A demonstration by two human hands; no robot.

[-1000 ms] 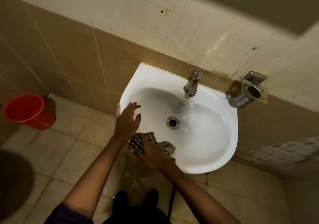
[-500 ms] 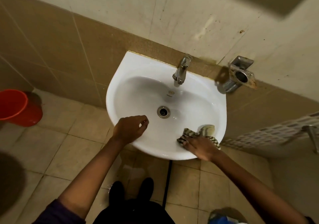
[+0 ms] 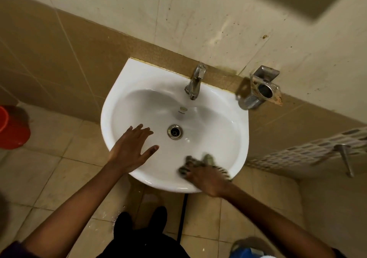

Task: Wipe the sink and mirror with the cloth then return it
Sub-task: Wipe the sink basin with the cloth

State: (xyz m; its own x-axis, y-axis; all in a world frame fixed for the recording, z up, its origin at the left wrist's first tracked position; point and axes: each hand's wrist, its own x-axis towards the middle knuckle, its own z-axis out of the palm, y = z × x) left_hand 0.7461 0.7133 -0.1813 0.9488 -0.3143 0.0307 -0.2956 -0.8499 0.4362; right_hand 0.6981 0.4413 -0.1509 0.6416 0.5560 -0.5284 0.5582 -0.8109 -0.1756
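Head view: two bare hands at a white wall-mounted sink [image 3: 121, 90], the cloth [image 3: 206, 161] under the right hand [image 3: 206, 180].

The right hand presses down on the striped cloth at the sink's near right rim, just inside the basin; the cloth bunches under and ahead of the fingers, its blurred edge showing past the fingertips toward the drain [image 3: 175, 131] and trailing along the rim to the right, and whether the fingers curl around it or lie flat on it cannot be told. The left hand [image 3: 133, 148] rests spread open, palm down and empty, on the near left slope of the basin, beside the drain and apart from the cloth. The tap [image 3: 195, 82] stands at the back rim. A metal wall holder [image 3: 262, 88] is fixed right of the sink; a red bucket [image 3: 12, 130] sits on the tiled floor at far left.
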